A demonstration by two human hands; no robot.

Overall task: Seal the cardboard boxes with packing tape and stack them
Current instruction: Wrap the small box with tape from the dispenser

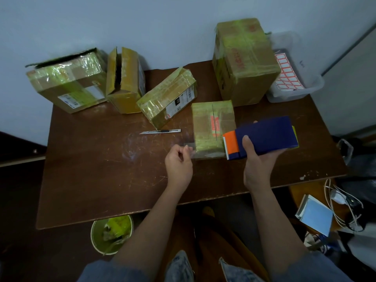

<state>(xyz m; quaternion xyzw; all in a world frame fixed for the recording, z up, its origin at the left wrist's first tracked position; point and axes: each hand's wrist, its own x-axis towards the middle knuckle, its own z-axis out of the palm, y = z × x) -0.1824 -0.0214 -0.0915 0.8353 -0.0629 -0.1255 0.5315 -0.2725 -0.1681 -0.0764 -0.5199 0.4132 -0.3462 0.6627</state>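
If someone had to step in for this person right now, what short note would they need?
Left hand: pinching the free end of clear tape pulled across the near edge of the small flat box.
Right hand: gripping the blue and orange tape dispenser just right of that box.
Four more boxes on the table: the narrow box at the back stands open. The tall box at back right looks taped.
Left to do: press down and cut this strip, seal the rest, stack; nothing is stacked yet.
A knife lies mid-table.
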